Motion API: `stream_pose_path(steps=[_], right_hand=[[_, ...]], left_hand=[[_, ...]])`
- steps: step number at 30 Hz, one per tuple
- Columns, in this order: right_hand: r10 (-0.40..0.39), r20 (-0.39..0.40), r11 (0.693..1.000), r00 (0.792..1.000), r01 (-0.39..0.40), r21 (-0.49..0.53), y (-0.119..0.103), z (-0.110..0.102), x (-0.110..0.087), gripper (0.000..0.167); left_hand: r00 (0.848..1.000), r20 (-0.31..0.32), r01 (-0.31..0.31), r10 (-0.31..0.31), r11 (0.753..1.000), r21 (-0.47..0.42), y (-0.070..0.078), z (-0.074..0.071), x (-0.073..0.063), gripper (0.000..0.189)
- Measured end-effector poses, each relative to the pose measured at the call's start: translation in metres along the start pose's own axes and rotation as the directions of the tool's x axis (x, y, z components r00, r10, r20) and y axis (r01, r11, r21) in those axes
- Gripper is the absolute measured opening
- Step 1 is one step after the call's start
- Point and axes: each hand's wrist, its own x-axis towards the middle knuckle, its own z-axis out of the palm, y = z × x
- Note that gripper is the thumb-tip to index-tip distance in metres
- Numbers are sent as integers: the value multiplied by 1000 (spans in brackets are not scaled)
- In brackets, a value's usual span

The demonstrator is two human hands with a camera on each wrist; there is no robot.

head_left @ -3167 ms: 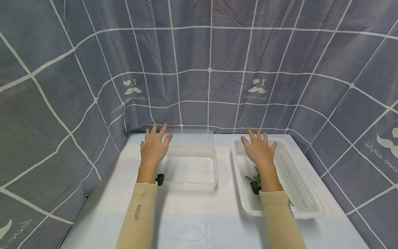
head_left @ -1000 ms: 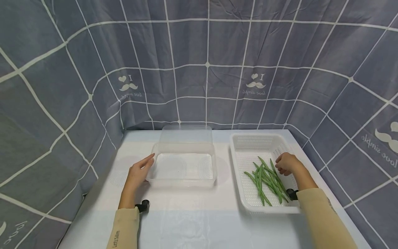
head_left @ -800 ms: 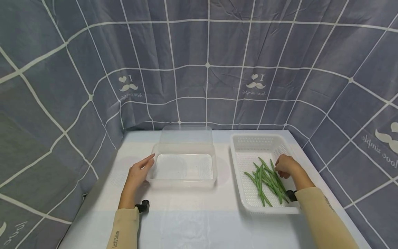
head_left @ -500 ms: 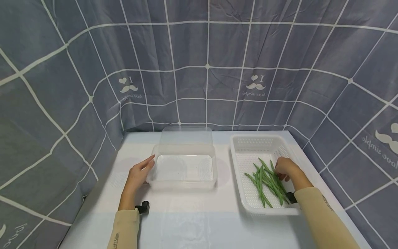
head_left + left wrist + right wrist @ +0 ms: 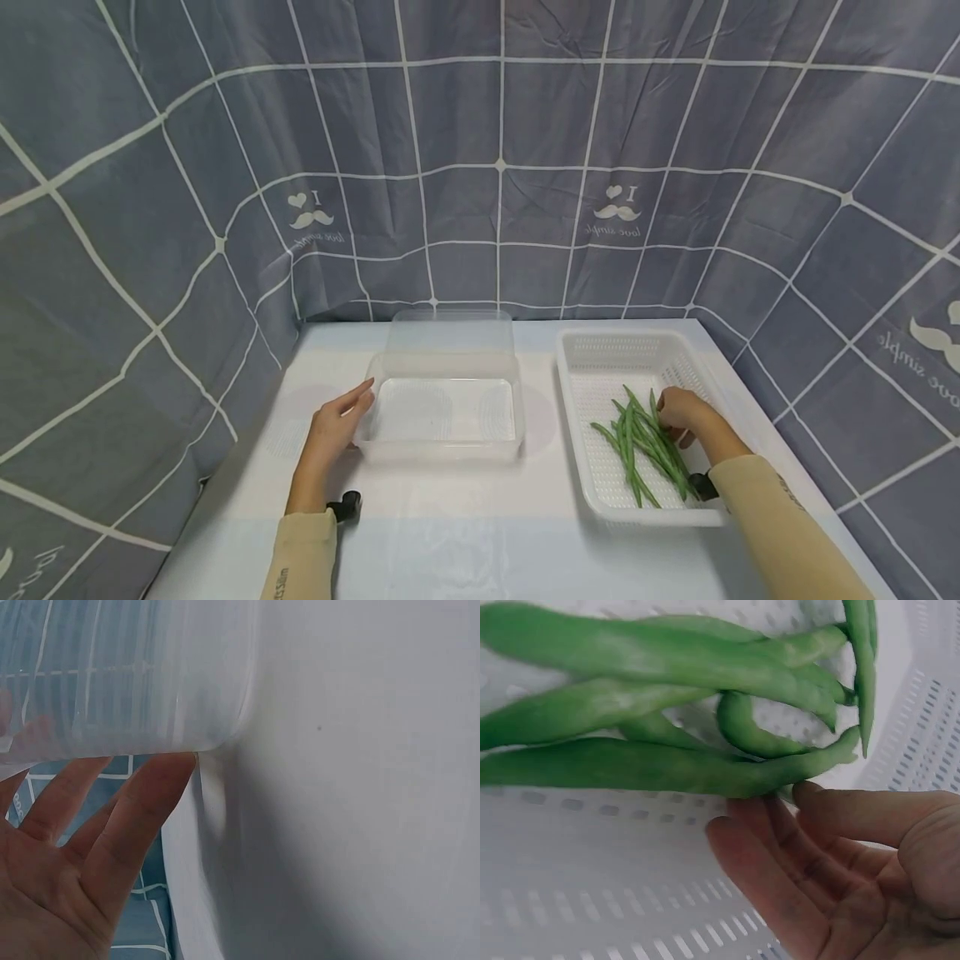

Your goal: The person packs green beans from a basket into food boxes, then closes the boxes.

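On the left, a clear plastic container (image 5: pixel 442 450) stands on the table with its clear lid (image 5: pixel 450 329) flipped back behind it. My left hand (image 5: pixel 333 425) rests against the container's left side, fingers fairly straight; the left wrist view shows fingertips touching the wall (image 5: pixel 135 690). Several green beans (image 5: pixel 633 442) lie in a loose pile in a white perforated basket (image 5: pixel 592 492) on the right. My right hand (image 5: pixel 686 412) reaches into the basket at the pile's right edge. Up close, the right thumb and fingers (image 5: pixel 840 817) pinch the end of one green bean (image 5: pixel 667 769).
A pale striped cloth covers the table (image 5: pixel 465 550). Grey gridded curtains (image 5: pixel 465 208) hang behind and on both sides. The basket's raised walls surround the beans. A small black wrist camera (image 5: pixel 347 506) sits on the left wrist.
From spread above the table, both hands came down: the left to the container's side, the right into the basket. Over the last second the right hand moved slightly left and down onto the beans.
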Motion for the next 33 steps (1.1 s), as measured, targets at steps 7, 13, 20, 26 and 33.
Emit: stream_pose_path(steps=[7, 13, 20, 26, 33], right_hand=[[-12, -38, 1000, 999, 12, -7, -3, 9, 3, 16], [6, -40, 1000, 999, -6, 21, -1, 14, 6, 22], [44, -18, 995, 999, -42, 86, 3, 12, 8, 33], [35, 2, 992, 999, -35, 121, -1, 4, 5, 43], [13, -27, 989, 1000, -9, 150, -1, 0, 4, 48]], left_hand=[[1000, 3, 16, -16, 1000, -13, -1, 1, -2, 64], [1000, -7, 4, -4, 999, -35, -4, 3, -3, 52], [1000, -17, -9, 7, 996, -84, -11, 4, -1, 46], [1000, -25, -10, 7, 994, -112, -12, 4, 0, 47], [1000, -23, 2, -5, 991, -137, -16, 3, 0, 48]])
